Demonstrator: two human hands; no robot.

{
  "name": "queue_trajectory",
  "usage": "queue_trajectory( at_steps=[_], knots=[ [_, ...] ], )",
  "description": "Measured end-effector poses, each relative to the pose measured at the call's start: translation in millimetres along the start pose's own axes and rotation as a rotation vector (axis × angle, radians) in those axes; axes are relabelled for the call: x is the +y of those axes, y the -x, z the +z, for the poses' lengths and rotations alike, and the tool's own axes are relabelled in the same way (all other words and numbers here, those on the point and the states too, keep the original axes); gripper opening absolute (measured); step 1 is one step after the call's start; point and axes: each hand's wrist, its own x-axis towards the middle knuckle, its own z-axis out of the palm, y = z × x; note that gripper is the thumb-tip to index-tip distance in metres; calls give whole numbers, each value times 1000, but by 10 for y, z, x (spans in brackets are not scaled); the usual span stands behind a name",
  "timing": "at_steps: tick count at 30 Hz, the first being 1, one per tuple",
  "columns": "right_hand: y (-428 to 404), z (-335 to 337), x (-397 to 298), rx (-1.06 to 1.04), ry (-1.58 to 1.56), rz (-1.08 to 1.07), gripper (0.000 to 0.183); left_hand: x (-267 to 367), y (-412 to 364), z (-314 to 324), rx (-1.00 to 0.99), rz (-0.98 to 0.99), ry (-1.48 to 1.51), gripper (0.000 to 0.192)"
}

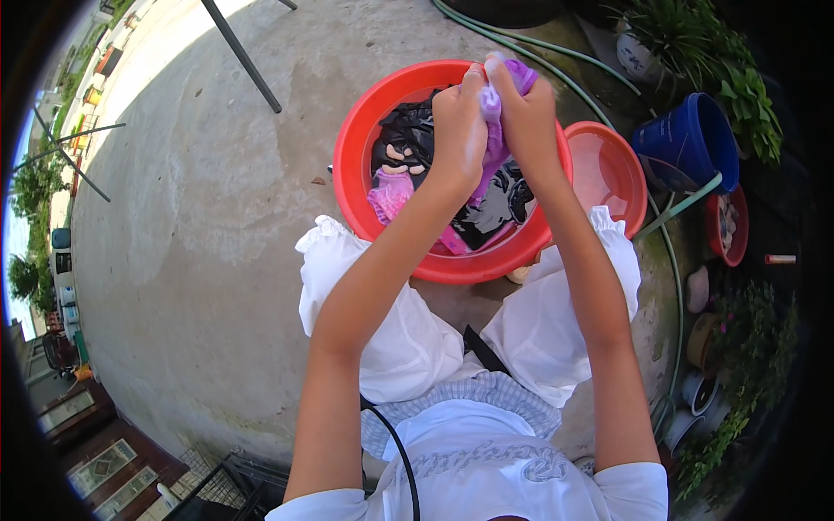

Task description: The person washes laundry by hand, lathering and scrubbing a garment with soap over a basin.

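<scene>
Both my hands are raised over the far part of a large red plastic basin (346, 153) on the ground. My left hand (460, 124) grips a wet purple cloth (496, 140) with white suds on it. Close beside it, my right hand (526, 111) is closed on the same cloth, whose upper part bunches above the fingers. The lower end hangs down into the basin. Inside lie a dark wet garment (407, 130) and a pink patterned garment (393, 195) in water. Part of the contents is hidden behind my hands and forearms.
A smaller red basin (609, 169) with water stands to the right, near a blue bucket (684, 140). A green hose (677, 286) runs along the right side past potted plants (749, 124). A metal pole (241, 55) meets the concrete floor (195, 260) at upper left.
</scene>
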Motion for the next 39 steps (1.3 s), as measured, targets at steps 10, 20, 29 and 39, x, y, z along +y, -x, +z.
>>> queue_trajectory(
  at_steps=[10, 20, 29, 39],
  knots=[
    [304, 176, -34, -95, 175, -176, 40, 47, -307, -257, -13, -245, 329, 27],
    [29, 30, 30, -14, 64, -91, 38, 9, -79, -90, -33, -90, 97, 22],
    [88, 52, -24, 42, 66, -129, 37, 70, -67, -76, -78, -108, 87, 26],
    [323, 146, -129, -146, 226, -168, 38, 145, -198, -215, 10, -116, 185, 27]
  ],
)
